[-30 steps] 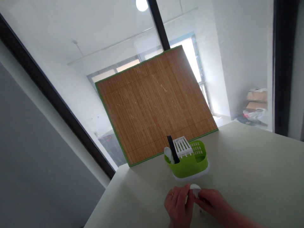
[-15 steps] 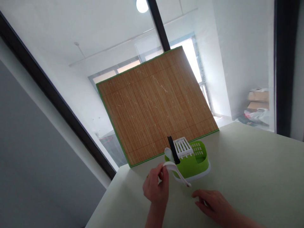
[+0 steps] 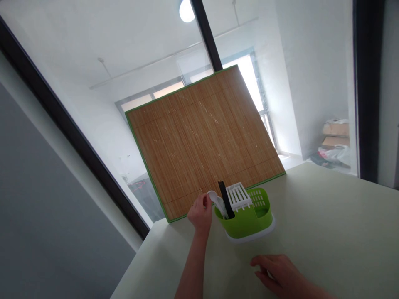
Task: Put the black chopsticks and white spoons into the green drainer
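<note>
My left hand [image 3: 200, 211] pinches the bowl end of a white spoon [image 3: 213, 197] at the left end of a green utensil holder [image 3: 246, 224]. The spoon's handle points down into the holder's left compartment, beside another white spoon [image 3: 221, 206]. Black chopsticks [image 3: 225, 199] stand upright just right of the spoons. A white slotted rack [image 3: 238, 195] sits across the holder's middle, and its right compartment has perforated walls. My right hand [image 3: 276, 270] hovers over or rests on the table in front of the holder, fingers loosely curled and apart, holding nothing.
A bamboo mat [image 3: 202, 141] with green edging leans against the glass behind the holder. The pale table [image 3: 327, 224] extends to the right. A dark window frame [image 3: 75, 128] runs along the left. Beyond the glass lie cardboard boxes [image 3: 336, 128].
My left hand has moved up and away from me, turning the spoon from in front of the holder so its handle enters the left compartment. My right hand has barely moved.
</note>
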`<state>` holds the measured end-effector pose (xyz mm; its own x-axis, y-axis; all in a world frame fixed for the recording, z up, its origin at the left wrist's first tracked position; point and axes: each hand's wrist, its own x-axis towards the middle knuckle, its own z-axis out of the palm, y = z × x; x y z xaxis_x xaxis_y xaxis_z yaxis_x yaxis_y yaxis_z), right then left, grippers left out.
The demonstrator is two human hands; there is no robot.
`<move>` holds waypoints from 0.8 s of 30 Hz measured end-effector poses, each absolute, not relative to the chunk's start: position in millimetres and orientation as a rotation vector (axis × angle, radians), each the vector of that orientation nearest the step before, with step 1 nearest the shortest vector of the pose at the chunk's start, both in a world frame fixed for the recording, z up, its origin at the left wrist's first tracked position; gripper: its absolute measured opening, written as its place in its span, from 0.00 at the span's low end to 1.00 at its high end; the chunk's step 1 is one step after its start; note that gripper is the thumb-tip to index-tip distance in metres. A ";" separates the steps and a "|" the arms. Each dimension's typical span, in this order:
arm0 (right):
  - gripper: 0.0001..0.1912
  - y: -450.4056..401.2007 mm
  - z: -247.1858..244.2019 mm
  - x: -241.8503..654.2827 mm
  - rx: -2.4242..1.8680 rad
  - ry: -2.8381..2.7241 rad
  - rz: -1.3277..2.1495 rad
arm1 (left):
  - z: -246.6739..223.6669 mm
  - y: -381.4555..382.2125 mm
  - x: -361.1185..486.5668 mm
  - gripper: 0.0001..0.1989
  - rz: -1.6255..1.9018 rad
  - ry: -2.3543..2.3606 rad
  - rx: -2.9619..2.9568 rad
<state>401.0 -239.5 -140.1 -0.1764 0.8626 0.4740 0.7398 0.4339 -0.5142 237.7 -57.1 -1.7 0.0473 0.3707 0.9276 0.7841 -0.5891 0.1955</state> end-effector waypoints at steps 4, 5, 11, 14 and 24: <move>0.12 -238.8 -141.7 399.6 -1.336 -2.020 0.171 | -21.7 -49.1 240.4 0.16 -1.469 -1.288 -2.065; 0.12 -239.0 -141.3 399.2 -1.337 -2.037 0.169 | -25.3 -47.6 241.1 0.16 -1.439 -1.319 -2.086; 0.12 -242.1 -134.9 396.7 -1.360 -2.081 0.178 | -31.4 -42.5 245.1 0.14 -1.229 -1.496 -2.141; 0.12 -242.1 -135.0 396.4 -1.353 -2.093 0.193 | -29.4 -43.0 245.5 0.13 -1.059 -1.544 -2.167; 0.11 -239.3 -143.4 399.1 -1.382 -2.148 0.236 | -24.7 -45.6 240.3 0.18 -0.672 -1.568 -2.172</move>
<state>399.1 -239.3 -143.4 -0.3048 0.8795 0.3655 0.7790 0.4510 -0.4355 240.3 -45.6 -24.7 0.2645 0.7708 0.5796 0.9512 -0.3076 -0.0250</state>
